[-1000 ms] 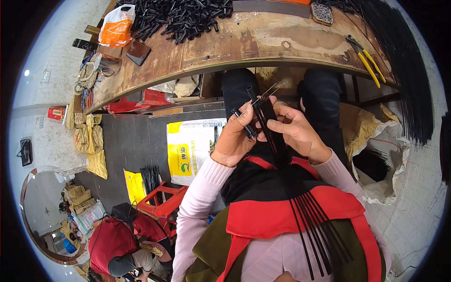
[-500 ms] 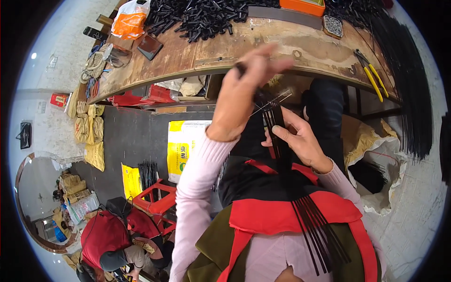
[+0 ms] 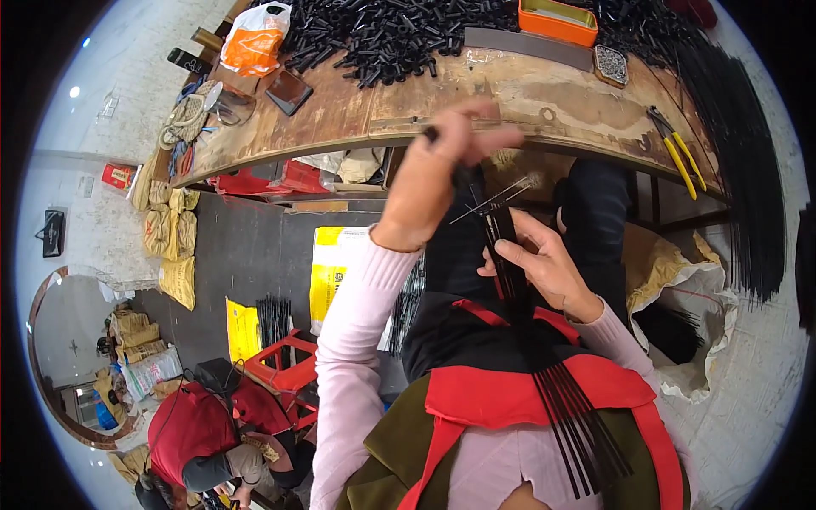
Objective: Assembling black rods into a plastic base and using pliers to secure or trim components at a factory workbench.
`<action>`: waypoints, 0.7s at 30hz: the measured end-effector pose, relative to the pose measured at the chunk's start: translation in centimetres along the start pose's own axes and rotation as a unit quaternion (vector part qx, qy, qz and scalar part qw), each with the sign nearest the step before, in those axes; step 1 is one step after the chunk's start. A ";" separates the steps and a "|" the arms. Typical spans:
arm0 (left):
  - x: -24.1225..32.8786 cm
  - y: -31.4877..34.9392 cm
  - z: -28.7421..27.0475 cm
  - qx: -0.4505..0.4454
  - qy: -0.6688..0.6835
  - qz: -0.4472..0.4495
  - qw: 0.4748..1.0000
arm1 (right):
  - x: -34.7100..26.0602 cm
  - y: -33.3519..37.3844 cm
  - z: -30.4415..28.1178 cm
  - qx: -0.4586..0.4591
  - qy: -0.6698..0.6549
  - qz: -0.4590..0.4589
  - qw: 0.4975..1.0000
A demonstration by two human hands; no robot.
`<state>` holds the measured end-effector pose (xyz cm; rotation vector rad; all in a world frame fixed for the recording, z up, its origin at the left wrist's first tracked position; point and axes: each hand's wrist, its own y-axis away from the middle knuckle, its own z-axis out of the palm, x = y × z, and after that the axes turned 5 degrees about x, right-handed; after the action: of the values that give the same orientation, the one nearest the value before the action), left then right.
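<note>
My right hand (image 3: 548,259) is closed round a bundle of thin black rods (image 3: 506,263), with the thumb on top. Beyond it, fine wire-like rods (image 3: 495,202) cross the far end of the bundle. The near ends of the bundle fan out over my red-trimmed apron (image 3: 476,395). Over the far end is my left hand (image 3: 425,183), its fingers bent and smeared by motion. A dark tip shows at its knuckles and a dark shaft comes out below its palm. What it grips is mostly hidden.
Across the front runs a wooden workbench (image 3: 340,119) with a pile of black tubular parts (image 3: 399,51), an orange tin (image 3: 558,25), and yellow-handled pliers (image 3: 676,153). Long black rods (image 3: 748,170) hang off its right end. An open sack (image 3: 680,323) stands right; a person in red (image 3: 204,433) works at lower left.
The bench and surroundings have shifted slightly down and right in the view. My left hand has dipped slightly towards my right hand, which keeps its hold on the rods.
</note>
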<state>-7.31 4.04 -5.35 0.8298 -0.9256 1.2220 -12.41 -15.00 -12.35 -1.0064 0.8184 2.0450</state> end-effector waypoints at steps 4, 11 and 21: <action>-0.4 0.5 -0.4 -0.092 -0.138 -0.066 0.984 | 0.0 -0.1 0.3 -0.009 0.002 0.004 1.000; -3.6 1.9 -3.0 -0.004 -0.001 -0.043 0.999 | -0.2 -0.1 0.3 0.008 -0.002 0.009 1.000; -2.1 2.5 -0.6 0.075 0.089 -0.068 0.991 | -0.4 -0.1 0.3 0.032 -0.012 -0.001 0.999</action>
<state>-9.87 4.15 -7.38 0.8726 -0.6292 1.2356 -12.30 -14.81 -11.89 -0.9453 0.8644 2.0128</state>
